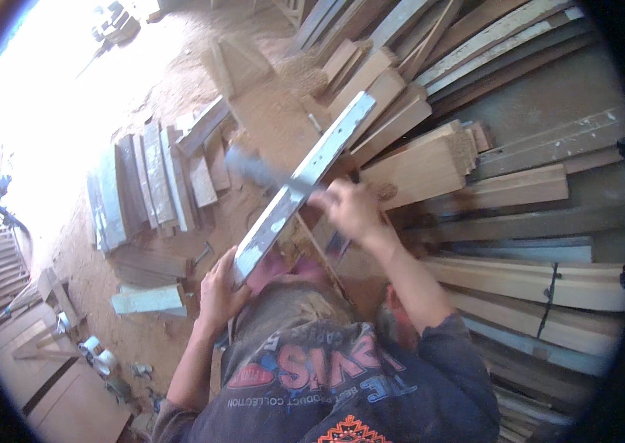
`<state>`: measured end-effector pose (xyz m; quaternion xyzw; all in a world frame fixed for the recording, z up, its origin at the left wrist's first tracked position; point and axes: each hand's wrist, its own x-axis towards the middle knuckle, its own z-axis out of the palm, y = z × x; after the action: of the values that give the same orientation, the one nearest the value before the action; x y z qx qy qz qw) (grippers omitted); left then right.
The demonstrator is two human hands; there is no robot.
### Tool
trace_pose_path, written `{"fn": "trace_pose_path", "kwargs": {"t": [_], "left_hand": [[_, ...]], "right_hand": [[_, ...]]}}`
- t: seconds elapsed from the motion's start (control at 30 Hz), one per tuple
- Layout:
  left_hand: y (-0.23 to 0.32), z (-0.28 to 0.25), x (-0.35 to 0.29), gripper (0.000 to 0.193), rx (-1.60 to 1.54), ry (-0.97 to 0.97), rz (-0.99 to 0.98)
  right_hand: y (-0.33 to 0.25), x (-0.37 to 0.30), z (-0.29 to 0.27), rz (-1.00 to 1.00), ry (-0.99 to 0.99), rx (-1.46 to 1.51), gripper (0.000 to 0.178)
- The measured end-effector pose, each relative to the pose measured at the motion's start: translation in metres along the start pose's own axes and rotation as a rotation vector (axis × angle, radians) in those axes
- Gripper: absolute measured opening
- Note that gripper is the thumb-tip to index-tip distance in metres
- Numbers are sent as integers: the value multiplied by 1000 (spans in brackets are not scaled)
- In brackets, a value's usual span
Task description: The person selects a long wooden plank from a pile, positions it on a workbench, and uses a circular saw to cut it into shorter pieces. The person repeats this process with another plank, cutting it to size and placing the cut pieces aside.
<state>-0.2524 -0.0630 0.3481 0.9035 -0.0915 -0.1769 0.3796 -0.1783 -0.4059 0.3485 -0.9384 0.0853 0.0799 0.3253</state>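
Note:
My left hand grips the near end of a long grey-white painted plank, which slants up and away to the right. My right hand is closed on the handle of a blurred dark tool that looks like a hammer. Its head is just left of the plank's middle. Both forearms come in from the lower edge, above my dark printed shirt. Under the plank lie bare wooden boards and sawdust.
A big pile of long planks fills the right side. Several short boards lie in a row on the sandy ground at left, with a small hammer and a white board near them. Wooden panels are at lower left.

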Motion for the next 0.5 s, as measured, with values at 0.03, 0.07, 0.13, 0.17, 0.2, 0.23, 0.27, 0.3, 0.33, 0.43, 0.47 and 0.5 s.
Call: {"fn": "trace_pose_path", "kwargs": {"t": [0.03,0.07,0.13,0.17,0.2,0.23,0.27,0.3,0.33,0.43,0.47,0.5], "left_hand": [[-1,0,-3,82,5,16,14],[-2,1,-5,81,12,1,-25],[-3,5,-15,80,39,73,-73],[-3,8,-17,80,50,119,-88],[-3,12,-22,74,62,165,-133],[-4,17,-25,72,5,222,-162],[-5,23,-27,71,-47,282,-192],[-7,28,-29,69,-98,343,-222],[-8,31,-33,71,-116,372,-216],[-12,43,-42,70,-162,426,-213],[-13,46,-46,69,-153,434,-198],[-14,49,-49,70,-169,453,-177]], "right_hand": [[6,16,-6,129,9,106,53],[16,27,-16,153,63,133,54],[21,26,-10,168,95,134,56],[17,14,2,101,113,117,56],[12,-2,14,53,112,88,57],[5,-27,30,10,16,-92,57],[-6,-57,50,-104,-39,-82,56],[-17,-78,66,-107,-136,-55,54],[-22,-94,72,-152,-146,-2,52],[-14,-99,56,-180,-137,66,53],[-5,-96,43,-83,-159,166,54],[1,-90,36,16,-83,108,54]]}}
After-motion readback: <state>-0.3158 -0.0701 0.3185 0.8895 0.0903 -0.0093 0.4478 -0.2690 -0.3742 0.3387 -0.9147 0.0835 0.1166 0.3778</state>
